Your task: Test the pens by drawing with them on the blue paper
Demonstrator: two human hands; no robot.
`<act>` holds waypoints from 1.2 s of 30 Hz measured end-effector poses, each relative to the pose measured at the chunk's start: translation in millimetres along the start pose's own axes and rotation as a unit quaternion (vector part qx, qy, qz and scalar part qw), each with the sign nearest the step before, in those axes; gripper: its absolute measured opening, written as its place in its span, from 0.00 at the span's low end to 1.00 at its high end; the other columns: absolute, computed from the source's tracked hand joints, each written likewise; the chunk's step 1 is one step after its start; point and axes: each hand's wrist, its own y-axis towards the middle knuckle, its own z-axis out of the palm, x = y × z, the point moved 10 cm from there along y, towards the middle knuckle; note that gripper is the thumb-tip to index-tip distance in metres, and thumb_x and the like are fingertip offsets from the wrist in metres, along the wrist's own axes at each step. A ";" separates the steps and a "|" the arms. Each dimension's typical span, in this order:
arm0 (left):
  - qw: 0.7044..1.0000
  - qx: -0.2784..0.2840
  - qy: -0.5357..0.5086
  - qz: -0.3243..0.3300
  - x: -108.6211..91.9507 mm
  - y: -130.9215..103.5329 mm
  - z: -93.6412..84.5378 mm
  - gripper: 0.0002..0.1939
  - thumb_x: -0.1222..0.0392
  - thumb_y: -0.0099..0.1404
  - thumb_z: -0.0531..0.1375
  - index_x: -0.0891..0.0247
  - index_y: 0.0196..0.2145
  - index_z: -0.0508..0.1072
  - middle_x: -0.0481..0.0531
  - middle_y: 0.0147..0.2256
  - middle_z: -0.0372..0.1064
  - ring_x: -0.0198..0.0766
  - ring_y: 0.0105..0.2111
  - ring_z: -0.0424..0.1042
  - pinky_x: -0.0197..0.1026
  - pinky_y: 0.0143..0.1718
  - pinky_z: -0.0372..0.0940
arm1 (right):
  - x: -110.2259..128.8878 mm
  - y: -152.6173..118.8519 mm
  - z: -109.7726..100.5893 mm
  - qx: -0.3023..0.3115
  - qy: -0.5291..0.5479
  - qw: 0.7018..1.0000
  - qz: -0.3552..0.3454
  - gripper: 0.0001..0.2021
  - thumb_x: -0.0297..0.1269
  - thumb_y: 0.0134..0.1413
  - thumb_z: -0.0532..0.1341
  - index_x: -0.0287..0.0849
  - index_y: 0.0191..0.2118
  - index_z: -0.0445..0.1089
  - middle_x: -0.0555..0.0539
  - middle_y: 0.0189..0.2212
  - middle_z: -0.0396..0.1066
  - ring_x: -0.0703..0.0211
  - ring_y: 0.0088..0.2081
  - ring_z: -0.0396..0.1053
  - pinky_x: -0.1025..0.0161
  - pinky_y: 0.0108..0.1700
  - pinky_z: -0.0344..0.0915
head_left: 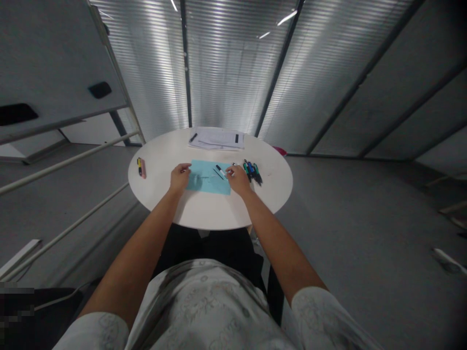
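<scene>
A light blue sheet of paper lies on a round white table in front of me, with small dark marks across its middle. My right hand is closed at the sheet's right side, its fingertips round a white marker with a dark end that slants over the paper. A thin dark line runs beside the marker; whether it is a shadow or a drawn stroke I cannot tell. At the sheet's upper left edge is my left hand, fingers curled in; what they pinch, if anything, is hidden.
Several dark, green and blue markers lie right of my right hand. Papers rest at the table's back. A yellow-black object and a pinkish one lie at the left. A white-framed board stands at left, before blinds.
</scene>
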 end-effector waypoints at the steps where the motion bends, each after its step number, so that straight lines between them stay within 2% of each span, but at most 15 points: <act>1: 1.000 -0.018 -0.019 -0.014 2.4 1.9 -4.7 0.11 0.67 0.46 0.61 0.58 0.29 0.75 0.48 0.29 0.64 0.33 0.27 0.62 0.38 0.31 0.61 | -3.8 0.7 -0.7 -0.007 0.015 1.000 0.007 0.12 0.29 0.54 0.55 0.41 0.41 0.73 0.46 0.37 0.70 0.57 0.40 0.67 0.60 0.47 0.63; 4: 0.996 -0.054 -0.060 -0.034 4.2 4.4 -13.7 0.11 0.67 0.44 0.59 0.59 0.28 0.73 0.47 0.25 0.62 0.31 0.25 0.62 0.36 0.28 0.61 | -9.7 1.5 0.5 -0.008 0.041 0.999 0.015 0.12 0.29 0.52 0.55 0.42 0.40 0.72 0.47 0.36 0.69 0.58 0.38 0.67 0.61 0.45 0.63; 8: 0.992 -0.059 -0.097 -0.056 5.5 3.4 -14.1 0.11 0.67 0.42 0.59 0.60 0.28 0.71 0.47 0.24 0.61 0.30 0.23 0.62 0.35 0.26 0.62 | -10.0 1.0 3.4 0.000 0.039 0.999 0.016 0.12 0.29 0.52 0.55 0.42 0.40 0.73 0.46 0.38 0.68 0.59 0.38 0.67 0.61 0.44 0.63; 16: 0.995 -0.056 -0.074 -0.046 2.7 2.0 -12.3 0.10 0.68 0.43 0.59 0.61 0.28 0.70 0.46 0.24 0.61 0.30 0.23 0.63 0.37 0.27 0.62 | -10.7 -2.5 -4.7 -0.003 -0.072 0.996 0.053 0.11 0.28 0.54 0.55 0.44 0.41 0.72 0.44 0.41 0.70 0.53 0.43 0.68 0.58 0.46 0.61; 22: 0.995 -0.057 -0.070 -0.052 2.6 0.8 -12.3 0.09 0.68 0.45 0.58 0.61 0.28 0.70 0.46 0.24 0.60 0.31 0.23 0.63 0.37 0.27 0.61 | 10.5 -6.4 -3.0 0.017 -0.091 0.996 -0.012 0.12 0.28 0.55 0.55 0.43 0.42 0.72 0.43 0.42 0.70 0.53 0.45 0.68 0.57 0.48 0.61; 26: 0.994 -0.057 -0.074 -0.053 4.4 1.6 -12.5 0.10 0.68 0.43 0.58 0.61 0.28 0.71 0.46 0.23 0.60 0.30 0.23 0.63 0.35 0.26 0.61 | 15.7 -8.2 3.4 0.030 -0.084 0.996 -0.031 0.14 0.29 0.56 0.55 0.44 0.46 0.71 0.42 0.45 0.70 0.52 0.47 0.67 0.58 0.49 0.62; 36: 0.995 -0.061 -0.063 -0.049 5.4 3.0 -12.5 0.10 0.69 0.45 0.58 0.61 0.28 0.71 0.47 0.24 0.60 0.32 0.24 0.63 0.38 0.28 0.61 | 2.6 -7.9 2.6 0.016 -0.149 0.988 0.042 0.21 0.36 0.61 0.53 0.36 0.58 0.63 0.32 0.49 0.69 0.43 0.49 0.68 0.51 0.51 0.61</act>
